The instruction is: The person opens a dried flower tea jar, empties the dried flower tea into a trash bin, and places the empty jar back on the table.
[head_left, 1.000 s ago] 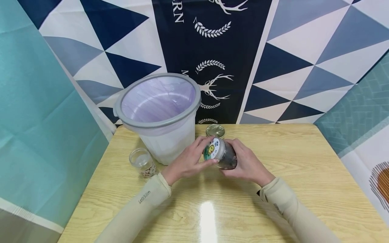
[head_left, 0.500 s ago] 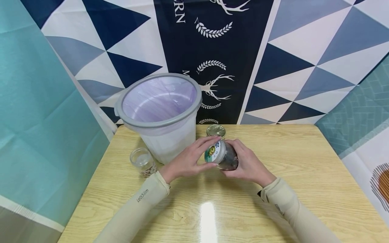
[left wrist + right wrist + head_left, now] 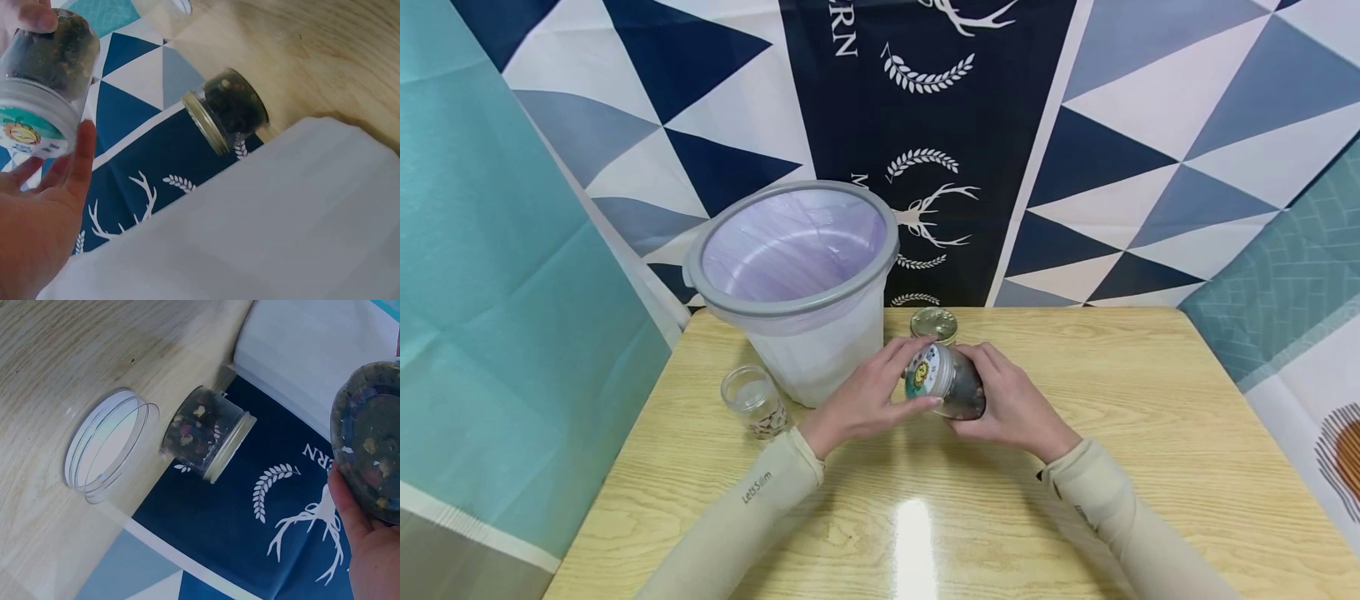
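Observation:
A clear jar of dark contents is held tilted above the table, its lid turned left. My right hand grips the jar body from the right; in the right wrist view its fingers lie around the jar's base. The left hand holds the lid, white and green with a sun face, between thumb and fingers. In the left wrist view the lid is still on the jar. Behind the hands stands a second jar with a gold lid and similar dark contents.
A white bucket with a grey rim and lilac-lined inside stands at the back left. Left of it sits a clear patterned jar. A shallow clear round piece with a white face lies near the gold-lidded jar. Patterned cloth covers the wall.
Over the last second the left hand shifts slightly on the lid, and the lid's printed face turns a little back and forth. The right hand keeps its grip on the jar.

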### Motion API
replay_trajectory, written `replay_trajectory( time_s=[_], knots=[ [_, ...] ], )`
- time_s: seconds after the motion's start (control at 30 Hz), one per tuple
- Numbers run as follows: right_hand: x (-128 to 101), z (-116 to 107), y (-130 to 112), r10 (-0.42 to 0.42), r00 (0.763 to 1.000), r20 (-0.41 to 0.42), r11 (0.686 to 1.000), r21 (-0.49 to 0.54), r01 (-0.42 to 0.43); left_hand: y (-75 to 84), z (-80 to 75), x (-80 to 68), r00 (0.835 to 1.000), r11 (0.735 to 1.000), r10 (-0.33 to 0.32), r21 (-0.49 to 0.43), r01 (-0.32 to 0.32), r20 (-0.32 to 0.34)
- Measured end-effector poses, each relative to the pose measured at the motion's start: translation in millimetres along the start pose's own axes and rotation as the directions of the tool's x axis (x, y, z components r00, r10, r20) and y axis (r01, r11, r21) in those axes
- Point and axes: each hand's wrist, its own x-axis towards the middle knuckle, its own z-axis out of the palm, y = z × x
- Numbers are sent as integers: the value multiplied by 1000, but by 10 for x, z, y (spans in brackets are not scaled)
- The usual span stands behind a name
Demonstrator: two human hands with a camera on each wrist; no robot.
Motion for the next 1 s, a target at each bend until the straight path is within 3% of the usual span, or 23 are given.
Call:
replay_trajectory(
  time_s=[0.3, 0.4, 0.7, 0.83, 1.0],
  knots=[
    [-5, 1, 15, -7, 1000, -4, 999, 37, 7, -8, -80, -4, 991, 990, 124, 62, -127, 51],
    [-1, 7, 12, -13, 1000, -7, 999, 40, 14, -6, -78, 6, 993, 991, 115, 59, -117, 40],
    [12, 30, 16, -24, 1000, -5, 1000, 9, 24, -5, -29, 20, 1000, 999, 6, 38, -5, -12],
    [0, 41, 29, -23, 1000, -4, 1000, 20, 23, -7, -36, 12, 999, 999, 34, 33, -33, -9],
    [-12, 33, 41, -31, 1000, 1, 998, 48, 31, -17, -91, 5, 993, 993, 114, 7, -114, 19]
  ],
)
